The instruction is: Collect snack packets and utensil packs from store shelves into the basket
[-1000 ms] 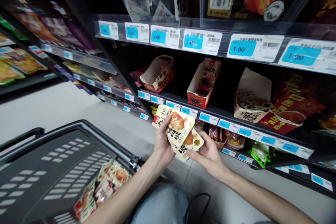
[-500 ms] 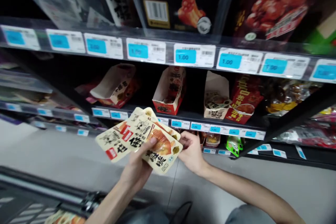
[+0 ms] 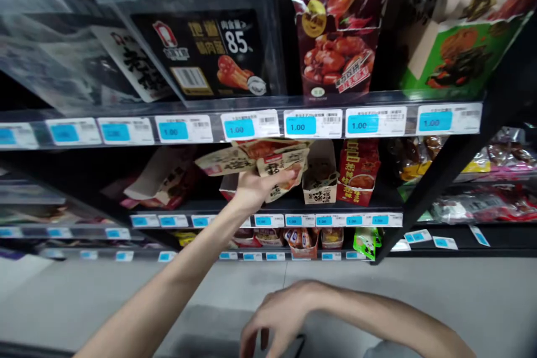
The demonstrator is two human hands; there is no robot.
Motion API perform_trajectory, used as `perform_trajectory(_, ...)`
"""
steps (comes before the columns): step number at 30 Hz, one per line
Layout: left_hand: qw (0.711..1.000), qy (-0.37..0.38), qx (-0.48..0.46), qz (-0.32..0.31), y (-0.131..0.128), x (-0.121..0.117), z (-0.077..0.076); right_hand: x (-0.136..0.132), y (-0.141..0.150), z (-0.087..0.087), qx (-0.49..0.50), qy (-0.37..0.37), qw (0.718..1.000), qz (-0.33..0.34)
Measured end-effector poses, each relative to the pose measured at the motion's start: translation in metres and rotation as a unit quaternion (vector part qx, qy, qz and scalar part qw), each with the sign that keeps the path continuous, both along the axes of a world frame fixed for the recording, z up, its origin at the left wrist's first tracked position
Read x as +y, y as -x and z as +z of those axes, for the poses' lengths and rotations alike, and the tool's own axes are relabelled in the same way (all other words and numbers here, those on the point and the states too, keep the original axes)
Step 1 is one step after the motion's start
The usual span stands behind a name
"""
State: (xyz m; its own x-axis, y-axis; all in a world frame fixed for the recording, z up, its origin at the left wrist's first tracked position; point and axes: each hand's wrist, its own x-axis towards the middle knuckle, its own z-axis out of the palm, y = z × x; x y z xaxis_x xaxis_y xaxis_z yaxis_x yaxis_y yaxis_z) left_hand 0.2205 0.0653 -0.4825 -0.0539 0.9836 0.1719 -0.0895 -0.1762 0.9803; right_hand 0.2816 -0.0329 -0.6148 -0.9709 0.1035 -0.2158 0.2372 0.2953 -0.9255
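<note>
My left hand (image 3: 262, 187) reaches into the middle shelf with its thumb across several fanned-out cream snack packets (image 3: 274, 170). They hover in front of an open white-and-red box (image 3: 229, 185), which they mostly hide, and just left of a cream open-topped box (image 3: 319, 193) with packets inside. A red box (image 3: 358, 176) stands right of that one. Low over the floor, my right hand (image 3: 279, 316) hangs with bent, parted fingers and nothing visible in it; its fingertips run off the lower edge.
Blue-and-white price tags line the shelf edge (image 3: 312, 123) above my left hand. On the upper shelf are a clear plastic tub (image 3: 210, 50), a dark red duck-heart pack (image 3: 338, 28) and a green box (image 3: 457, 61). A slanted black upright (image 3: 440, 190) stands at right. Grey tiled floor (image 3: 419, 291) lies below.
The view has swung right and the cart has mostly left it. My left hand has carried the packets up and forward to the shelf; my right hand has let go of them and dropped.
</note>
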Motion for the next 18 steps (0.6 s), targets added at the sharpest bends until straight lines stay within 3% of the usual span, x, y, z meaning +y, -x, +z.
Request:
perform_trajectory(4,0.996,-0.073,-0.02,-0.054,-0.042,0.044,-0.027,0.002,0.006,-0.004,-0.031,-0.007,0.998,0.045)
perform_trajectory(8,0.991,-0.037,-0.104,-0.072,-0.078,0.074,-0.04,0.003,0.008,0.003,-0.037,-0.037,0.997,0.06)
perform_trajectory(11,0.988,-0.012,-0.118,-0.1,-0.091,0.087,-0.042,-0.001,-0.01,0.022,-0.086,-0.09,0.987,0.096)
perform_trajectory(13,0.991,-0.011,-0.084,-0.103,-0.09,0.092,-0.044,-0.008,-0.039,0.043,-0.119,-0.162,0.976,0.088)
perform_trajectory(14,0.993,-0.007,-0.06,-0.103,-0.087,0.094,-0.046,-0.011,-0.057,0.056,-0.112,-0.21,0.97,0.053)
perform_trajectory(16,0.994,0.011,-0.017,-0.104,-0.081,0.099,-0.051,-0.015,-0.094,0.084,-0.02,-0.323,0.937,-0.133)
perform_trajectory(18,0.992,0.039,-0.016,-0.116,-0.076,0.101,-0.054,-0.01,-0.127,0.112,0.065,-0.403,0.855,-0.32)
